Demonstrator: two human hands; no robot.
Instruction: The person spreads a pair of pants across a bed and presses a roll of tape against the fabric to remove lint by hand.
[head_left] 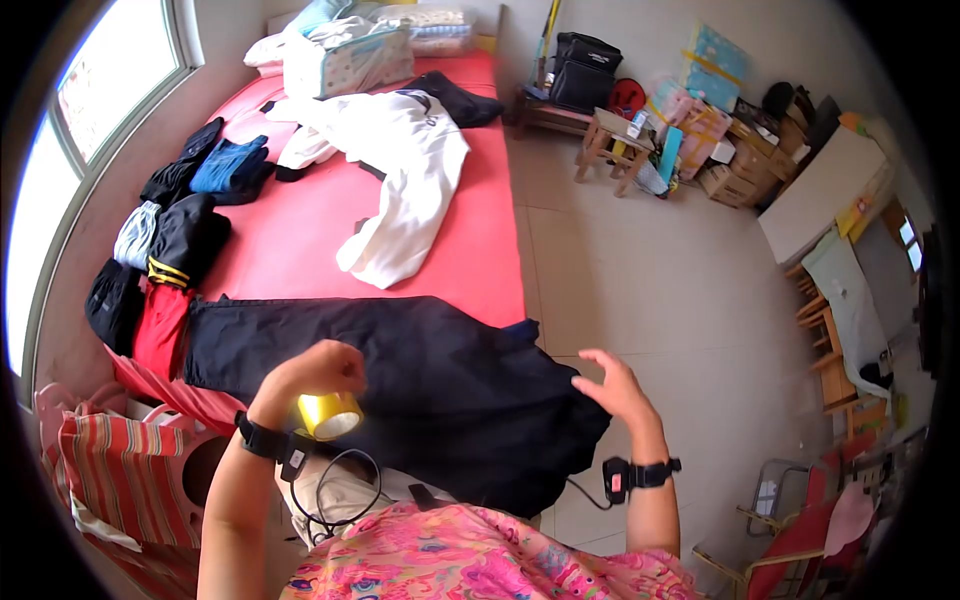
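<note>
left hand [325, 368]: curled above dark trousers [440, 350] | right hand [612, 388]: spread beside them | red bed [280, 250]: white garment [425, 170], folded clothes [190, 238]

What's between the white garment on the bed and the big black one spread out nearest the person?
Just bare red sheet: in the head view, a strip separates the white garment from the spread black garment.
</note>
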